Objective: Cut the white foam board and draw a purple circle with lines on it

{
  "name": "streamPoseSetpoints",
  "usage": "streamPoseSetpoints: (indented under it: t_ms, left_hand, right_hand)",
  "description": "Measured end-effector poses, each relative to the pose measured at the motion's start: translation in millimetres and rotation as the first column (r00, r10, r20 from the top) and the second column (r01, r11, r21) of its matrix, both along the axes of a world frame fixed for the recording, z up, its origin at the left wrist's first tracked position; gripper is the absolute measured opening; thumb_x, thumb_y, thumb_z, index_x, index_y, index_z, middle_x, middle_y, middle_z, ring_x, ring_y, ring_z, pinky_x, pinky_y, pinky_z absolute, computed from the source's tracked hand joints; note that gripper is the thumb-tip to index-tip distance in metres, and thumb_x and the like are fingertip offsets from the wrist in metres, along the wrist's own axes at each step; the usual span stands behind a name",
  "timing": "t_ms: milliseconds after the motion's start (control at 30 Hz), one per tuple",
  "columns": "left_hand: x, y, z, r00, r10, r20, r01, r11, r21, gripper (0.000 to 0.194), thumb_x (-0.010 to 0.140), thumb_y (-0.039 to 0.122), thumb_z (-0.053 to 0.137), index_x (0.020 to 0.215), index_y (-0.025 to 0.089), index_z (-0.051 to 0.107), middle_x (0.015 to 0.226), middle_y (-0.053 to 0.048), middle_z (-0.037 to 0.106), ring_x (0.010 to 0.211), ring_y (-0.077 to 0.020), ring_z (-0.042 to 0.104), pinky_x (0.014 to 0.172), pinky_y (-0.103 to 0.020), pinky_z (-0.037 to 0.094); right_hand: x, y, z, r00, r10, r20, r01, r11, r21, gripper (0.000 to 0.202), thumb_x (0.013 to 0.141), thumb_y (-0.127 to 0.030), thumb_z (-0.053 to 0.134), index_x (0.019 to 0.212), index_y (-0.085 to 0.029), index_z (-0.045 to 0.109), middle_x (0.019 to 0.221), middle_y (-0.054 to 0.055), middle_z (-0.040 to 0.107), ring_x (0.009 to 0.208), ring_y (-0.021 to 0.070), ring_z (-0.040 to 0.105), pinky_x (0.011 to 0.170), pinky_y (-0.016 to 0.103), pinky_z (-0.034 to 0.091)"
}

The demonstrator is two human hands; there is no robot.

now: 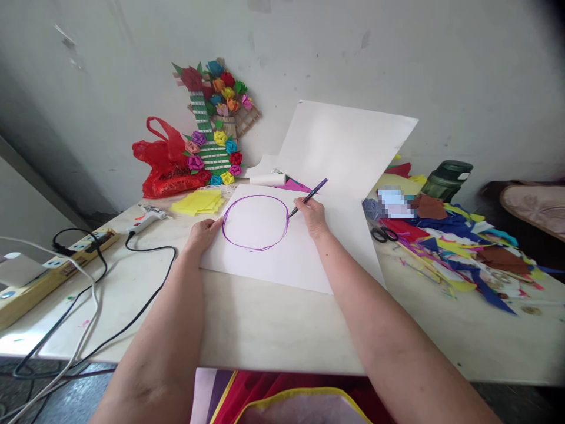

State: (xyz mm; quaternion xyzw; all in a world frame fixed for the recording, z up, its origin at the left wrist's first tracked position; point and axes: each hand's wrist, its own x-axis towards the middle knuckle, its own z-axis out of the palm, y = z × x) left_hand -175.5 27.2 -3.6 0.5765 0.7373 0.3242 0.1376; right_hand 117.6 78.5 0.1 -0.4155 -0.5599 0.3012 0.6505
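Note:
A large sheet of white paper (265,268) lies on the table in front of me, with a purple hand-drawn circle (251,247) on it, its outline doubled in places. My right hand (311,215) grips a dark purple pen (315,190), tilted up to the right, its tip at the circle's right side. At the paper's left edge my left hand (203,234) is closed on the sheet; some of its fingers are hidden. Behind the paper, a second white sheet (346,144) leans up against the wall.
Yellow paper sheets (199,202), a red plastic bag (164,168) and a flower-decorated craft piece (209,147) stand behind. A glue gun (148,219), cables and power strip (66,268) lie left. Scissors (384,234), colourful scraps (477,253) and a green bottle (446,179) are right.

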Motion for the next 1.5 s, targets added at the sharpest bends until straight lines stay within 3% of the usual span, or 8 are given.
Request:
streamPoseSetpoints:
  t_ms: [267,500,967,1500]
  left_hand:
    - [-0.9,0.4,0.4,1.0,-0.01,0.004,0.01,1.0,-0.008,0.051,0.069,0.061,0.04,0.069,0.014,0.061,0.06,-0.001,0.056,0.063,-0.0151,0.049,0.053,-0.022,0.033]
    - [-1.4,0.3,0.3,0.999,-0.021,0.033,0.021,1.0,-0.005,0.053,0.068,0.062,0.04,0.071,0.013,0.061,0.062,-0.001,0.057,0.063,-0.0152,0.049,0.055,-0.022,0.034]
    - [0.4,-1.2,2.5,1.0,-0.011,0.014,0.011,1.0,-0.014,0.051,0.069,0.061,0.04,0.071,0.015,0.062,0.064,-0.001,0.058,0.067,-0.0157,0.051,0.056,-0.022,0.035]
    - [-0.4,-0.2,1.6,1.0,-0.016,0.021,0.016,1.0,-0.01,0.052,0.068,0.061,0.04,0.071,0.014,0.061,0.064,-0.002,0.058,0.066,-0.0161,0.051,0.056,-0.022,0.035]
  right_hand:
    - [5.3,1.6,0.9,0.99,0.013,0.142,-0.015,1.0,0.008,0.018,0.062,-0.037,0.058,0.064,-0.019,0.061,0.068,-0.001,0.06,0.076,0.0167,0.055,0.081,0.032,0.04]
    - [5.5,0.5,0.0,0.968,0.024,0.25,-0.024,1.0,-0.004,0.018,0.064,-0.037,0.057,0.065,-0.02,0.062,0.079,0.0,0.064,0.083,0.0176,0.054,0.082,0.033,0.04]
    - [2.7,-6.5,4.7,0.941,0.096,0.325,-0.079,0.995,-0.064,0.015,0.064,-0.034,0.057,0.065,-0.021,0.063,0.079,-0.001,0.064,0.082,0.017,0.054,0.082,0.033,0.04]
    - [3.4,-2.6,0.3,0.946,0.064,0.317,-0.057,0.998,-0.032,0.015,0.063,-0.035,0.057,0.065,-0.02,0.062,0.075,0.0,0.062,0.081,0.0171,0.053,0.08,0.033,0.04]
